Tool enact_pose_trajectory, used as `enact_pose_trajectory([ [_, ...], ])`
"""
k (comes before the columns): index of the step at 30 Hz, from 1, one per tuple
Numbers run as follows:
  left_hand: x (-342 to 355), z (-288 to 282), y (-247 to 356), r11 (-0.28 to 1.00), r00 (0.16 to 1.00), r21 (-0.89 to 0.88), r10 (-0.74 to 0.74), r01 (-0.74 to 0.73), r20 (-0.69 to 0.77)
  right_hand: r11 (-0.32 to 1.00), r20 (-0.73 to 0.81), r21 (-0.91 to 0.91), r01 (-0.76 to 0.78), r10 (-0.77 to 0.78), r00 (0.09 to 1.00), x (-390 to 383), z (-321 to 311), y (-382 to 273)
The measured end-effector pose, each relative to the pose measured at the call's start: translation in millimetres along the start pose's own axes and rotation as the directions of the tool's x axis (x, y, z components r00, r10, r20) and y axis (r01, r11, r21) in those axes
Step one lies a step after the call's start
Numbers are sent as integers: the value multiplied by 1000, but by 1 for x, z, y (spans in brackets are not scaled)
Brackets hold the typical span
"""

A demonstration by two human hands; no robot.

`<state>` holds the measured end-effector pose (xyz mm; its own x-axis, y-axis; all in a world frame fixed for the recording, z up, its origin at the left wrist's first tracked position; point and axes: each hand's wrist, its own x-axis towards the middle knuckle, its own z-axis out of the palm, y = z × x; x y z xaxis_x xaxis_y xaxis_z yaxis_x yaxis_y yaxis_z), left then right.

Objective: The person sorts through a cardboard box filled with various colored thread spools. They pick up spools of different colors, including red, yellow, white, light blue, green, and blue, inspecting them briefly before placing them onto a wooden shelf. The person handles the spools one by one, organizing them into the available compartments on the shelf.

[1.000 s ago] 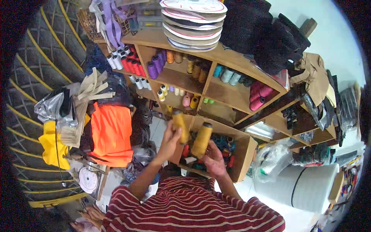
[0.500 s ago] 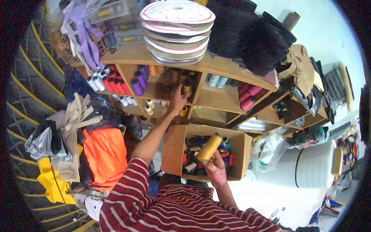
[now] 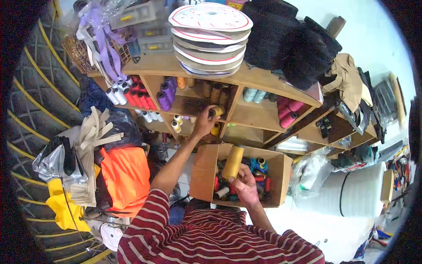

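Observation:
My left hand (image 3: 206,119) reaches up to the wooden cubby shelf (image 3: 246,116) and grips a dark golden thread spool (image 3: 216,111) at the front of the middle compartment, below a row of brown spools (image 3: 214,92). Closed round the lower end of a tall mustard-yellow spool (image 3: 234,160), my right hand (image 3: 242,182) is over an open cardboard box (image 3: 279,180) holding several mixed coloured spools (image 3: 222,190). Red spools (image 3: 140,97), purple spools (image 3: 166,97), pale blue spools (image 3: 253,94) and pink spools (image 3: 289,113) occupy the neighbouring compartments.
Tape rolls (image 3: 211,61), lilac straps (image 3: 105,48) and black bundles (image 3: 299,53) lie atop the shelf. Orange fabric (image 3: 125,180) and plastic bags are on the left. A white foam roll (image 3: 338,191) stands on the right, and white floor tiles (image 3: 285,226) show below.
My left hand went from holding a spool beside the right one up to the shelf; since half a second ago it has dropped slightly. The spool in my right hand is now more upright.

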<state>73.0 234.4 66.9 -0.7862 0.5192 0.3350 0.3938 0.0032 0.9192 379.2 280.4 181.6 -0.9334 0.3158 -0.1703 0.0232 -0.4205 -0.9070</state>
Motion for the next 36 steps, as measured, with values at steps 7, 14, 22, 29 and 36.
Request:
enact_pose_trajectory([
  [7, 27, 4, -29, 894, 986, 438, -143, 92, 84, 998, 87, 48, 48, -52, 995, 2, 3, 2],
  [14, 35, 32, 2, 859, 963, 462, -266, 220, 36, 996, -36, 73, 54, -51, 998, -9, -10, 1],
  [22, -27, 28, 19, 980, 997, -188, -77, 70, -31, 998, -44, 19, 59, -58, 997, -9, -10, -5],
  [29, -136, -10, 134, 874, 866, -326, -186, 361, 463, 976, 85, -157, 150, -138, 987, 17, -16, 23],
  [36, -40, -13, 71, 973, 971, -13, -229, 229, -60, 993, -162, -27, 118, -121, 979, 24, -28, 45],
])
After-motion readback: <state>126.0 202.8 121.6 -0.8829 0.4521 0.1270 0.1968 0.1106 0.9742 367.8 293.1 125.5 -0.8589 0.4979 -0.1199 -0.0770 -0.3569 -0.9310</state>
